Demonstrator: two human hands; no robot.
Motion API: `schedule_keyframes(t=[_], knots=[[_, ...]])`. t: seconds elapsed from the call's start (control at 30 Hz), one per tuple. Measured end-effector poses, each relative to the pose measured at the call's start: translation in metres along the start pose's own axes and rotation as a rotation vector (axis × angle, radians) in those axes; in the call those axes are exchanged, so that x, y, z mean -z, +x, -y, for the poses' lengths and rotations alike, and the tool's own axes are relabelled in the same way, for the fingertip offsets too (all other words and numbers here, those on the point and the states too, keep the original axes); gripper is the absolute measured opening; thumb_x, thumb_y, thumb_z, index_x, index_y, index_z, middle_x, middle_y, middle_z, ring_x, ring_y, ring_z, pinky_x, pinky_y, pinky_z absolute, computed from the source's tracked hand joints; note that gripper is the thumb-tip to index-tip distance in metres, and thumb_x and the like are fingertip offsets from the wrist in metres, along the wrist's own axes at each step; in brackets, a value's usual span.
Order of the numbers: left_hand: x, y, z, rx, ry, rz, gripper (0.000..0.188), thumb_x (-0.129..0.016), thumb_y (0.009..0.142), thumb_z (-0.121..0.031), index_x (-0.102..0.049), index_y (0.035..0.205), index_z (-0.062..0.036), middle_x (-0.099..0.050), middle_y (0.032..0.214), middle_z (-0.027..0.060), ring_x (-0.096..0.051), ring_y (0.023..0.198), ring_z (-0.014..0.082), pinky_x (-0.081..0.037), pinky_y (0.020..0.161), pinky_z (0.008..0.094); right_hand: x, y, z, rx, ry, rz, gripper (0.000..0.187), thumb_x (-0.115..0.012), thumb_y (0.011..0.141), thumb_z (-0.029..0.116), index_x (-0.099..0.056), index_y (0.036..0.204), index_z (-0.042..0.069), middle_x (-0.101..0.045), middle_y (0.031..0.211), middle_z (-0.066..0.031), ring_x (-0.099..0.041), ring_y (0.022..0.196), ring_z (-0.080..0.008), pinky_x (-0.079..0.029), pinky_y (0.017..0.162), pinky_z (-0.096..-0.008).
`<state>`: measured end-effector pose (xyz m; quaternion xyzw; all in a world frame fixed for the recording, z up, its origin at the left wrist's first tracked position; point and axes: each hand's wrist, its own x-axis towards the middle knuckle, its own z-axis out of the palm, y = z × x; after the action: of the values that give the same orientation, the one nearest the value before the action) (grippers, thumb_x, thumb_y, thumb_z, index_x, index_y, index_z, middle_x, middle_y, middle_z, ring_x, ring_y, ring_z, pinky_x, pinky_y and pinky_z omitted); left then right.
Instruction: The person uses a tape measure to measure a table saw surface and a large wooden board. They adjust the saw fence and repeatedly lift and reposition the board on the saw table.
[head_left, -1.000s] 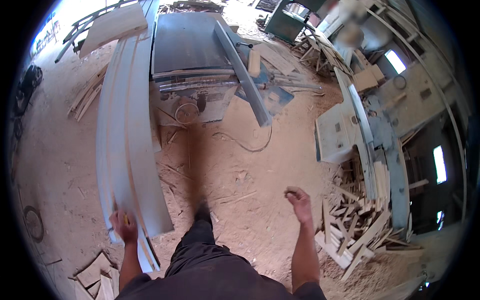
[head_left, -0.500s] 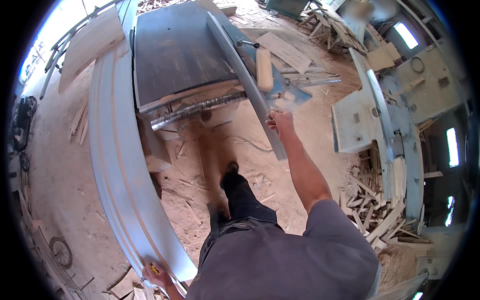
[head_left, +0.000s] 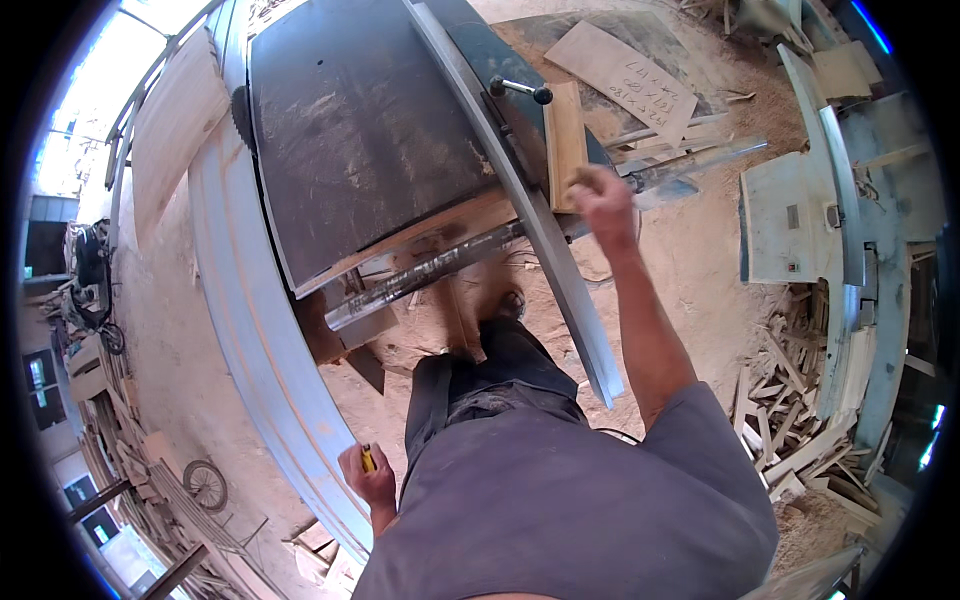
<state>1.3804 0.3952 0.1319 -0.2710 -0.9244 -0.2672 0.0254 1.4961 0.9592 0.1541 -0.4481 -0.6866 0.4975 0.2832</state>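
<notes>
My left hand (head_left: pixel 370 475) is closed around a small yellow tape measure (head_left: pixel 369 458), low beside the long pale sliding rail table (head_left: pixel 265 370). My right hand (head_left: pixel 604 205) is out at the right, fingers curled in, at the near end of a wooden block (head_left: pixel 566 140). Whether the fingers grip anything is hidden. Left of that hand a long grey metal fence (head_left: pixel 540 215) runs across the dark saw table (head_left: pixel 370 120) and juts past its near edge. A black-knobbed lever (head_left: pixel 522 90) stands by the block.
A toothed saw blade (head_left: pixel 241 118) rises at the dark table's left edge. A large wooden board (head_left: pixel 180 130) rests at the far left. A round metal bar (head_left: pixel 430 275) spans the near side. Wood scraps (head_left: pixel 800 420) lie piled at right, near another machine (head_left: pixel 795 220).
My right hand has left the fence and moved forward and right to the wooden block. My left hand, with the tape measure, has come up from the rail table's near end. The view has shifted.
</notes>
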Motion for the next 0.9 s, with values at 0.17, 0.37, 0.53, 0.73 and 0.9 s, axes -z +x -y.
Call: schedule_keyframes(t=[0.17, 0.37, 0.53, 0.73, 0.9], knots=[[-0.026, 0.120, -0.037, -0.189, -0.046, 0.088, 0.021, -0.074, 0.077, 0.001, -0.062, 0.094, 0.0028, -0.061, 0.088, 0.0170, -0.058, 0.082, 0.0346, -0.049, 0.074, 0.0425, -0.055, 0.044, 0.021, 0.178, -0.816, 0.231, 0.029, -0.060, 0.087, 0.016, -0.060, 0.112, 0.001, -0.070, 0.101, -0.0220, -0.069, 0.096, -0.0371, -0.054, 0.085, -0.0444], [-0.068, 0.246, -0.074, -0.412, -0.172, 0.055, 0.023, -0.075, 0.077, -0.002, -0.064, 0.096, 0.0020, -0.063, 0.089, 0.0171, -0.060, 0.083, 0.0347, -0.050, 0.074, 0.0415, -0.079, 0.082, 0.053, 0.004, -1.045, 0.395, 0.024, -0.059, 0.083, 0.015, -0.061, 0.104, 0.004, -0.070, 0.096, -0.0229, -0.069, 0.098, -0.0364, -0.055, 0.085, -0.0444], [-0.082, 0.298, -0.085, -0.422, -0.214, 0.077, 0.025, -0.076, 0.076, -0.005, -0.064, 0.097, 0.0025, -0.063, 0.091, 0.0173, -0.061, 0.083, 0.0344, -0.051, 0.076, 0.0417, -0.077, 0.096, 0.047, -0.043, -0.833, 0.398, 0.019, -0.058, 0.078, 0.014, -0.065, 0.092, 0.002, -0.069, 0.084, -0.0217, -0.070, 0.080, -0.0347, -0.055, 0.072, -0.0436], [-0.118, 0.327, -0.086, -0.358, -0.395, 0.145, 0.024, -0.076, 0.077, -0.002, -0.064, 0.097, 0.0037, -0.064, 0.092, 0.0166, -0.062, 0.083, 0.0314, -0.051, 0.076, 0.0375, 0.002, 0.062, 0.020, -0.577, 0.627, 0.624, 0.037, -0.071, 0.069, 0.026, -0.063, 0.094, -0.001, -0.062, 0.070, -0.0083, -0.059, 0.056, -0.0155, -0.048, 0.051, -0.0265], [-0.153, 0.360, -0.151, -0.439, -0.503, 0.274, 0.024, -0.076, 0.078, -0.002, -0.065, 0.098, 0.0041, -0.063, 0.091, 0.0170, -0.062, 0.083, 0.0310, -0.051, 0.076, 0.0364, 0.045, -0.067, -0.003, -0.603, 0.533, 0.227, 0.026, -0.068, 0.067, 0.010, -0.061, 0.088, -0.002, -0.060, 0.069, -0.0085, -0.058, 0.057, -0.0167, -0.046, 0.053, -0.0289]])
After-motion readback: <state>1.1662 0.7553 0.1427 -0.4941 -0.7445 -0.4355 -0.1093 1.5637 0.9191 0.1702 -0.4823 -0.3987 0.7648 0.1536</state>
